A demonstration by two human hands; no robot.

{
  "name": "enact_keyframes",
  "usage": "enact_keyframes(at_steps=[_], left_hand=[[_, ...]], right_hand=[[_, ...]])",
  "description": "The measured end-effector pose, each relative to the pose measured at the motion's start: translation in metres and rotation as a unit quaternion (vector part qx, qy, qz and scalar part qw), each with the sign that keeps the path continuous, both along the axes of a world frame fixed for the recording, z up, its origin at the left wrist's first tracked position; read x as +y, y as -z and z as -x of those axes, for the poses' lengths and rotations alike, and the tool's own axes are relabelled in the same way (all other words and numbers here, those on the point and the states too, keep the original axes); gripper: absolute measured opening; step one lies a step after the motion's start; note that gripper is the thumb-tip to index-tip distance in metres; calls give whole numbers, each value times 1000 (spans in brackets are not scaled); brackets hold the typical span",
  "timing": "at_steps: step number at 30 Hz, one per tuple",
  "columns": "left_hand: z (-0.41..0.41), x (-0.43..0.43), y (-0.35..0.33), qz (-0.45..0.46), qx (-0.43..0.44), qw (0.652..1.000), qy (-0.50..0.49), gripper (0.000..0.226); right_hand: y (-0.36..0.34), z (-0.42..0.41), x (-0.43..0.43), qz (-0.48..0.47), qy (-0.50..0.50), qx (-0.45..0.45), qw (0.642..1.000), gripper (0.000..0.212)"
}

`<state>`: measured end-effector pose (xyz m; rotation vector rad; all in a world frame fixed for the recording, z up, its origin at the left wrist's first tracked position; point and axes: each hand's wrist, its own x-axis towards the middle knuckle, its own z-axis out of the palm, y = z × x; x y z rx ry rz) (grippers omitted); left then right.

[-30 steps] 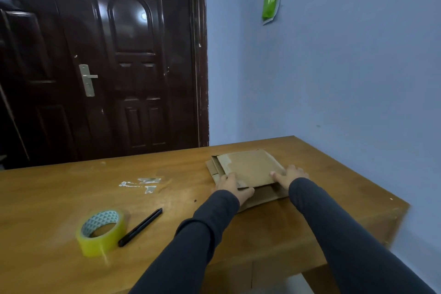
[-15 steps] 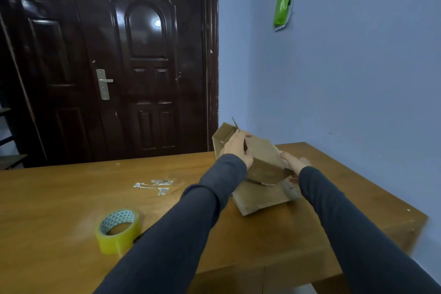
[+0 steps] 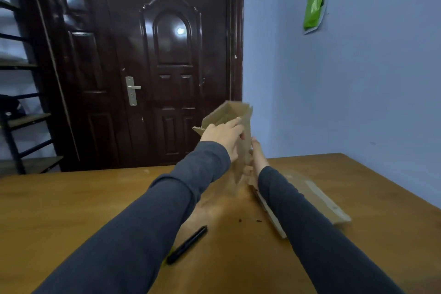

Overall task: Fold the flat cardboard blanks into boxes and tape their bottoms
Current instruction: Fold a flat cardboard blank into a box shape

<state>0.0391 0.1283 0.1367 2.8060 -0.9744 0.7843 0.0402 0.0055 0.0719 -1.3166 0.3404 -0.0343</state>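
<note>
The half-opened cardboard blank (image 3: 241, 126) is held above the table (image 3: 71, 210), its long axis near upright and its open mouth up toward the door (image 3: 171, 67). The left hand (image 3: 223, 137) grips its near face. The right hand (image 3: 258, 156) lies against its right side, fingers hidden, so its grasp is unclear. Flat blanks (image 3: 319, 196) lie below on the right, and a black pen (image 3: 188, 243) lies nearer.

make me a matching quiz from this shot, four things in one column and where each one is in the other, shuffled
Things
1 cardboard box
2 black pen
3 green packet
4 flat cardboard blanks

Places
a stuck on the blue wall
b lying on the table, partly under the right sleeve
c up in the air between the left hand and the right hand
d lying on the table beside the left sleeve

Pairs: 1-c, 2-d, 3-a, 4-b
</note>
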Motion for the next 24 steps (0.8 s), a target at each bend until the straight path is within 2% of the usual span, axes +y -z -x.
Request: enact_keyframes(at_steps=[5,7,10,12,16,19,21,24], left_hand=[[-19,28,23,-11,24,1000,-4,12],[-26,38,35,19,38,999,-6,19],[-35,54,48,92,95,991,10,18],[-36,59,53,101,107,989,19,19],[-36,59,54,132,108,985,36,22],[-34,58,60,162,102,981,42,22],[-26,60,64,219,91,970,50,22],[-22,74,56,343,16,939,29,26]], right_hand=[[4,-41,56,-61,-49,-54,995,71],[0,-53,66,-52,-66,-59,995,52],[-5,-71,72,0,-55,-27,998,27],[-10,-79,73,39,-52,-4,998,20],[-25,-83,75,137,-40,46,989,29],[-26,-80,69,190,-22,62,980,25],[-21,-73,61,211,-5,50,976,24],[-15,-62,44,273,1,20,962,23]])
